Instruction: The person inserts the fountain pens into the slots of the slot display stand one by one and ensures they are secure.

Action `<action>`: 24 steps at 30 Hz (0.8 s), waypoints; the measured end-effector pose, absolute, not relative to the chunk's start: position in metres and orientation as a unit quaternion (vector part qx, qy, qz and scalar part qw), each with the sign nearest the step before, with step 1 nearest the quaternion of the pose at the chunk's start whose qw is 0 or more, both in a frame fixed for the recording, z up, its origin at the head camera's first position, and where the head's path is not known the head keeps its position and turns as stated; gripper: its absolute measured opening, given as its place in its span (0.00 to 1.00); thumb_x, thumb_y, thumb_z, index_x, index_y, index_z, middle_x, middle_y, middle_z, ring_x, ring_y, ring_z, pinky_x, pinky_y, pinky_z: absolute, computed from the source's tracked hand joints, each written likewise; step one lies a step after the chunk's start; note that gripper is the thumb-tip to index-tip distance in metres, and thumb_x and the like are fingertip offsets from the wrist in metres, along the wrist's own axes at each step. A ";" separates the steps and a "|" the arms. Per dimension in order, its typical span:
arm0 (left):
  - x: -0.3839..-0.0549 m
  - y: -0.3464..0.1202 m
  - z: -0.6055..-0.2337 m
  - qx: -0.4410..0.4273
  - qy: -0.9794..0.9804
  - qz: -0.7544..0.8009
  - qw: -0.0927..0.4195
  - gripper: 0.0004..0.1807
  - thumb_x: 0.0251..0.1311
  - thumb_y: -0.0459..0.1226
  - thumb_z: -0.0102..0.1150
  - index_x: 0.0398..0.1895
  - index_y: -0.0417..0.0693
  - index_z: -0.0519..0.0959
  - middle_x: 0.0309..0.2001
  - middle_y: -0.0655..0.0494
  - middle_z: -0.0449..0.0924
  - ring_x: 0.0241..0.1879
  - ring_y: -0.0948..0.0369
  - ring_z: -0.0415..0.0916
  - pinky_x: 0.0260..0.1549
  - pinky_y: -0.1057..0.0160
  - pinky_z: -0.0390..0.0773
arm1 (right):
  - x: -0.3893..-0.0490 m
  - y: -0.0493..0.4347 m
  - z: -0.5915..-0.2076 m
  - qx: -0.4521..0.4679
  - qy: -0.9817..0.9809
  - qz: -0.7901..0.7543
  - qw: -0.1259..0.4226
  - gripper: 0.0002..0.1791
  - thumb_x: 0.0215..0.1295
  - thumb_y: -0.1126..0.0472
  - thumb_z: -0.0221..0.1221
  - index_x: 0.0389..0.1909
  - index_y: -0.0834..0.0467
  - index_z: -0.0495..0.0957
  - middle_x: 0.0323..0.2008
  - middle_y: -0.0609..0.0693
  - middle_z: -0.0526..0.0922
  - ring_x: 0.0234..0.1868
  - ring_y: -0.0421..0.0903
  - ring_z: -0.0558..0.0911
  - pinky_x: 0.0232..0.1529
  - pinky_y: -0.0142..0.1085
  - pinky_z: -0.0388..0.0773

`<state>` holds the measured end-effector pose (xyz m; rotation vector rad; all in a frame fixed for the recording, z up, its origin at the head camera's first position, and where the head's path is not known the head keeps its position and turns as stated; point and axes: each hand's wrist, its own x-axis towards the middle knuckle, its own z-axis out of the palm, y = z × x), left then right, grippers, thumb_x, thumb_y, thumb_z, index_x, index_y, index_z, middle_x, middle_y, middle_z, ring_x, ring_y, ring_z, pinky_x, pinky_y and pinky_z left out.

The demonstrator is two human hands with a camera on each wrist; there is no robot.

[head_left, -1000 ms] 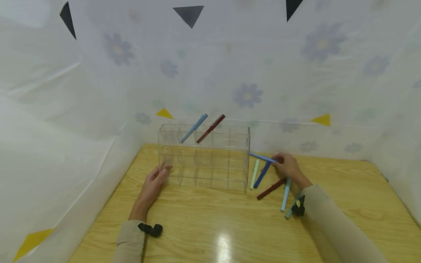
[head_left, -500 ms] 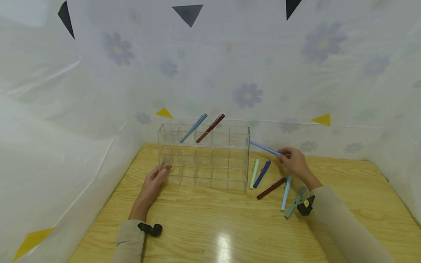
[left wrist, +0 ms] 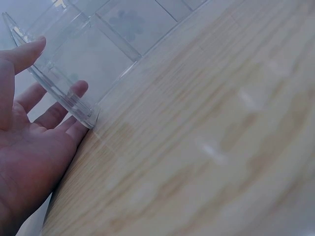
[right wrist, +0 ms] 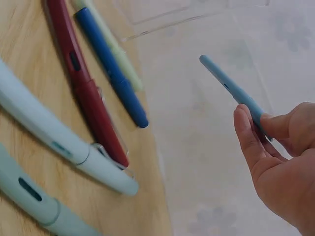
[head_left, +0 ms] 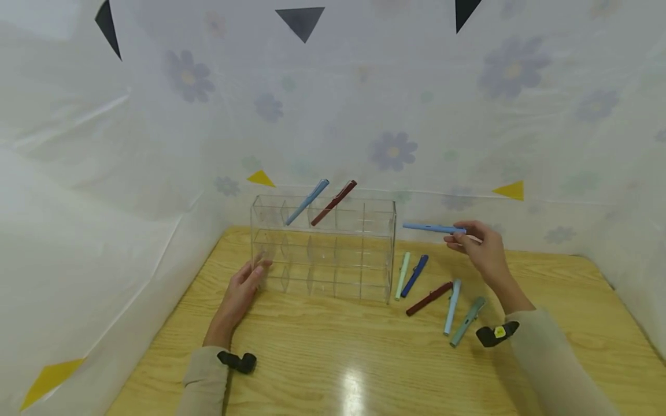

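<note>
My right hand (head_left: 481,251) pinches a light blue pen (head_left: 432,229) near its clip end, thumb on one side and fingers on the other. The pen is in the air right of the clear acrylic pen rack (head_left: 362,254), nearly level, its free end toward the rack. In the right wrist view the same pen (right wrist: 227,84) slants up and left from the fingertips. At the rack's left end, my left hand (head_left: 244,289) holds the side wall, its thumb in front. Two pens lean in the rack's top row, one blue (head_left: 307,202) and one dark red (head_left: 333,203).
Right of the rack several pens lie on the wooden table (head_left: 312,358): pale green (head_left: 403,276), dark blue (head_left: 414,276), dark red (head_left: 429,299), light blue (head_left: 452,307) and grey-green (head_left: 467,322). A white flowered curtain (head_left: 333,115) stands behind the table.
My right hand has lifted the light blue pen off the table and moved it up and right, turning it close to level. The left hand and the rack have stayed in place.
</note>
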<state>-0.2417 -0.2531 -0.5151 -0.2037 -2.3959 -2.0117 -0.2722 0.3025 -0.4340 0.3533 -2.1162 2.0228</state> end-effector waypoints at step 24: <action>-0.230 -0.245 -0.491 -0.069 -0.760 -0.646 -0.006 0.26 0.82 0.43 0.43 0.72 0.34 0.68 0.75 0.38 0.62 0.77 0.48 0.49 0.64 0.47 0.56 | -0.254 0.272 -0.367 0.141 -0.542 0.790 0.250 0.16 0.66 0.75 0.63 0.53 0.74 0.74 0.44 0.66 0.82 0.41 0.52 0.88 0.46 0.43 0.81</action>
